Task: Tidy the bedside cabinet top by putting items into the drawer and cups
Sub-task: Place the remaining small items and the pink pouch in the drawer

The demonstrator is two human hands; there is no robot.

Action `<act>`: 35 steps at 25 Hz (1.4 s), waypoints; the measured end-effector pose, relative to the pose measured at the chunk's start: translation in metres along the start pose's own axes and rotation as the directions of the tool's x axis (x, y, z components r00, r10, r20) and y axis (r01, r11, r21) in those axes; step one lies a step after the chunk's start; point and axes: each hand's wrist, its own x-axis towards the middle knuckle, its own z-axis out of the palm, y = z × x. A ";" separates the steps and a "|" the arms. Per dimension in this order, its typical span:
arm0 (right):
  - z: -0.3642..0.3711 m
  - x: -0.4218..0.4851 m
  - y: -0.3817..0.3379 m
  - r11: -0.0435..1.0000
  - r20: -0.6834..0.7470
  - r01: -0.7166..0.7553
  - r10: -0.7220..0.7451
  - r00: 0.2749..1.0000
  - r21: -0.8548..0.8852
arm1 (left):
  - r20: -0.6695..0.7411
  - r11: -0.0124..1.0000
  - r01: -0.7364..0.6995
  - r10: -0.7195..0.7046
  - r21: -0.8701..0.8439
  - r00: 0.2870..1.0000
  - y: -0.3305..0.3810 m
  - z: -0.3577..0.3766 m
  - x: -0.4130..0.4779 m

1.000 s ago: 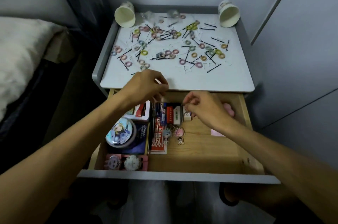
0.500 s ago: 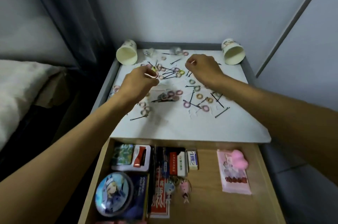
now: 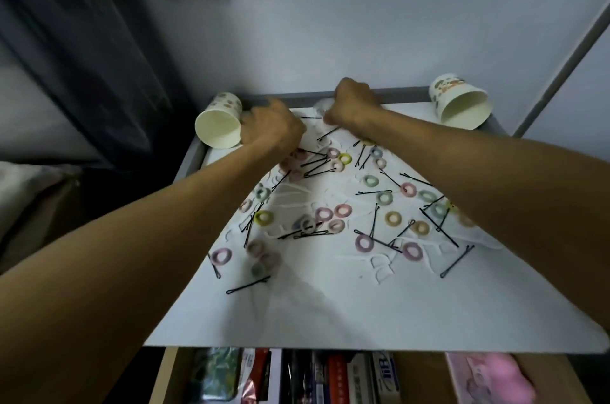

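Cream paper cups, two, lie tipped: left cup (image 3: 218,128) at 10 o'clock, right cup (image 3: 462,106) at 2 o'clock. Left hand (image 3: 271,130), fingers blurred and unreadable, crowds the left cup; a nudge could roll it off the white cabinet top (image 3: 330,314). Right hand (image 3: 354,105), fisted at 12 o'clock, contents hidden. Roughly thirty pastel elastic hair rings (image 3: 364,242), twenty black wire hairpins (image 3: 247,285), several white floss picks (image 3: 381,270); wooden drawer (image 3: 167,377) open at 6 o'clock.

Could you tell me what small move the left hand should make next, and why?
Probably stand the left cup upright first. It lies on its side, mouth toward the camera, with the left hand right beside it, while hair ties and hairpins cover the cabinet top awaiting a container.
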 end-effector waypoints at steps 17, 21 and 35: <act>-0.059 -0.069 0.021 0.359 0.170 -0.183 0.069 0.983 0.915 | -0.201 0.953 -0.288 0.265 -0.090 0.943 0.015 -0.027 -0.015; -0.079 -0.128 0.022 0.409 0.114 -0.120 0.040 0.993 0.905 | -0.169 0.855 -0.287 0.236 -0.431 0.957 0.012 -0.057 -0.068; -0.069 -0.376 0.086 0.762 0.369 -0.154 -0.119 0.922 0.629 | 0.350 0.688 0.059 0.292 -0.723 0.890 -0.086 -0.044 -0.310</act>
